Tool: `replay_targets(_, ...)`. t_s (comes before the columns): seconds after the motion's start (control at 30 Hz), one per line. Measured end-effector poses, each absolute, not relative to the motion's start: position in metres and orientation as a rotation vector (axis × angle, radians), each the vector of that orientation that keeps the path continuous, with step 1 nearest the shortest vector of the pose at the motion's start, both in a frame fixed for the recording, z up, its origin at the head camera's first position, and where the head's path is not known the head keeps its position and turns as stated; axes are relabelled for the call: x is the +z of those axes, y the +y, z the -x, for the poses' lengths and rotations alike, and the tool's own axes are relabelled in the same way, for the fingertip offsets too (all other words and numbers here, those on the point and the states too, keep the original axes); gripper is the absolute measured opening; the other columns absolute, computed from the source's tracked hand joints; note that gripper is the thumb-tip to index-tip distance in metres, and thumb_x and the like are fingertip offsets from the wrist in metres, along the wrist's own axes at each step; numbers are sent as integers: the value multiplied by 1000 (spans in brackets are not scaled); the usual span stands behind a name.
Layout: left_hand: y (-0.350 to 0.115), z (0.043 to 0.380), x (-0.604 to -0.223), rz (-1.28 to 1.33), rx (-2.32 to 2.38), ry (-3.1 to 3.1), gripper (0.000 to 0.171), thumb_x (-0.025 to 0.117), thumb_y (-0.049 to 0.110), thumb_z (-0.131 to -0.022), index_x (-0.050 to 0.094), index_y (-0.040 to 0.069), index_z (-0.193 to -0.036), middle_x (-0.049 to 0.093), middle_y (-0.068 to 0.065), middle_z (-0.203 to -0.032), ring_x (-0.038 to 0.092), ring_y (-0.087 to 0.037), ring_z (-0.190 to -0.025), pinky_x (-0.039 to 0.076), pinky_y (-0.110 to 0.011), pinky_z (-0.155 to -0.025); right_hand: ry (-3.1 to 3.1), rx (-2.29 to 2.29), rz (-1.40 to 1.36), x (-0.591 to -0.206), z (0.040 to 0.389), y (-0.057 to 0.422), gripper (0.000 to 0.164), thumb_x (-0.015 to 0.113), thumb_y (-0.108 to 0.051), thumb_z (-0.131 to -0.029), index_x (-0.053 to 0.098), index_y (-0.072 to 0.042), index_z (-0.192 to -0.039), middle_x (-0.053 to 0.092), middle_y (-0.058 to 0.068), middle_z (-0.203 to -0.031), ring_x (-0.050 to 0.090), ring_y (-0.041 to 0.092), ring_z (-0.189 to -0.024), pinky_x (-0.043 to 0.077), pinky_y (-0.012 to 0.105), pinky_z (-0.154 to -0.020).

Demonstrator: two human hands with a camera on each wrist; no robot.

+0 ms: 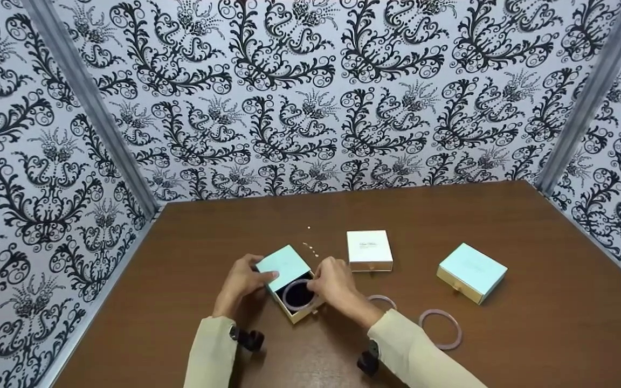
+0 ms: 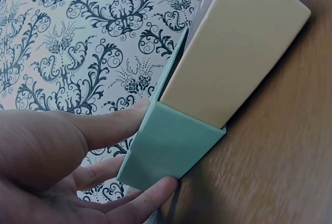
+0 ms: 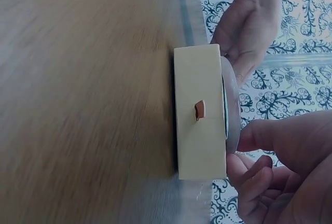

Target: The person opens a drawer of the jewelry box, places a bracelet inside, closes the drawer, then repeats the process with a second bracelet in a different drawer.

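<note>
My left hand (image 1: 241, 284) grips the mint sleeve of a drawer-style jewelry box (image 1: 283, 265), thumb on top and fingers along its side. The cream drawer (image 3: 199, 146) is pulled partly out, showing a dark lining and a small brown pull tab (image 3: 200, 111). A pale mauve bangle (image 1: 287, 302) lies over the open drawer part, and in the right wrist view it rises above the rim. My right hand (image 1: 336, 283) pinches the bangle's far right edge between thumb and fingers. In the left wrist view, the mint sleeve (image 2: 168, 146) sits between the left thumb and fingers.
Two more mauve bangles lie on the brown table (image 1: 213, 237): one (image 1: 383, 298) partly behind the right forearm, another (image 1: 459, 334) farther right. A closed white box (image 1: 368, 248) and a closed mint box (image 1: 472, 269) stand behind. Small white bits (image 1: 310, 248) lie beyond the open box.
</note>
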State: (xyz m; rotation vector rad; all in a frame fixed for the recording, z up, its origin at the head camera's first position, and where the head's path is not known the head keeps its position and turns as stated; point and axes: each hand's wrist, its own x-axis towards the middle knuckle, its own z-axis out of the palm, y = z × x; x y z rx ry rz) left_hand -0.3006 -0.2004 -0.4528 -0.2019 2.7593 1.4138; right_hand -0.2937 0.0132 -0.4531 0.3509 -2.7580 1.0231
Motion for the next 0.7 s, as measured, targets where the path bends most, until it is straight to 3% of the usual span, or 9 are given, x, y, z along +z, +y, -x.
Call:
replay_targets(0.23, -199, 302, -453, 217, 1450, 2740, 62, 81, 20, -85, 55, -3, -136, 60, -26, -131, 58, -33, -116, 46, -47, -104, -2773, 938, -265, -444, 288, 9, 32, 81, -15, -71, 63, -11, -45, 65, 2, -54, 52, 15, -56, 44, 31, -52)
replay_targets(0.33, -199, 302, -452, 217, 1446, 2734, 63, 81, 21, -85, 54, -2, -137, 59, -26, -134, 57, -33, -119, 45, -49, -106, -2769, 932, -238, -443, 289, 8, 37, 83, -18, -74, 61, -14, -44, 65, 0, -54, 52, 15, -56, 45, 32, -53)
replay_targets(0.6, -200, 302, -451, 207, 1445, 2738, 62, 80, 21, -85, 54, -3, -136, 60, -27, -131, 59, -34, -118, 46, -49, -105, -2746, 926, -238, -444, 291, 5, 57, 81, -16, -75, 37, -22, -39, 38, -11, -41, 43, 13, -51, 38, 30, -52)
replay_targets(0.7, -200, 301, -451, 232, 1451, 2725, 61, 80, 20, -85, 54, -2, -137, 60, -27, -131, 59, -33, -115, 46, -48, -103, -2717, 922, -264, -446, 291, 4, 61, 79, -12, -73, 30, -23, -38, 27, -13, -40, 35, 12, -48, 30, 27, -48)
